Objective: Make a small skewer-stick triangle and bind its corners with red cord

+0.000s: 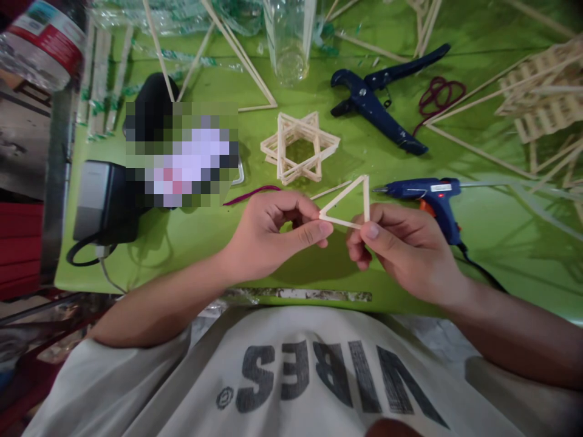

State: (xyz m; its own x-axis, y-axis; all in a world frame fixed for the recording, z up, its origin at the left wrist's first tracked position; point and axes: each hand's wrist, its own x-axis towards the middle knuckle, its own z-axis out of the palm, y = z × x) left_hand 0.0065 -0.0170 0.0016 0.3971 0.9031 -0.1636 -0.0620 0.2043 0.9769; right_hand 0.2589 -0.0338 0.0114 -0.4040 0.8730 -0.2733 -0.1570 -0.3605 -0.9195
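A small triangle of pale wooden sticks (342,197) is held up between both hands over the green table. My left hand (277,237) pinches its left corner between thumb and fingers. At the lower right corner, my right hand (405,246) grips it the same way. Just beyond stands a star-shaped stack of wooden sticks (279,145). One loose stick (330,190) lies behind the triangle. To the right rests a blue glue gun (421,189), its nozzle toward the triangle and a small red light showing on its body.
Dark blue cutters (378,100) lie open at the back, near a dark red cord (439,97). A clear glass (291,54) stands behind the star. Stick structures (542,103) crowd the right. At left are a black power adapter (102,200) and bundled sticks (101,85).
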